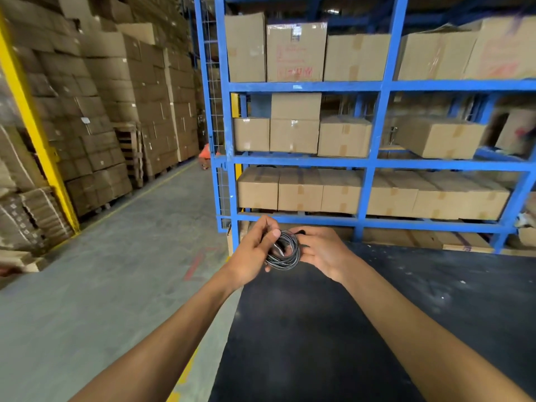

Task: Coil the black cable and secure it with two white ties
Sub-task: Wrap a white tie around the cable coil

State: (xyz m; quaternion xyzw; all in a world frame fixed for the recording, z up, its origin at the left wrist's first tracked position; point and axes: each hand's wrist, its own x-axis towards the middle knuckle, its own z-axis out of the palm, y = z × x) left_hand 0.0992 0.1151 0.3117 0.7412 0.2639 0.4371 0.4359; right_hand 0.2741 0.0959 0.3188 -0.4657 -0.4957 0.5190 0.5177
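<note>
The black cable (285, 258) is wound into a small round coil held up in front of me, above the far edge of a dark table. My left hand (255, 250) grips the coil's left side, thumb pressed on top of the loops. My right hand (322, 252) holds the coil's right side, fingers curled behind it. A small pale strip, possibly a white tie (279, 248), shows inside the coil near my left thumb; I cannot tell whether it is fastened. A black cable end pokes out above my right fingers.
A dark table top (362, 329) lies under my forearms. Behind it stands a blue metal rack (374, 163) loaded with cardboard boxes. A grey concrete aisle (116, 285) runs on the left, lined with stacked boxes on pallets and a yellow post (34, 126).
</note>
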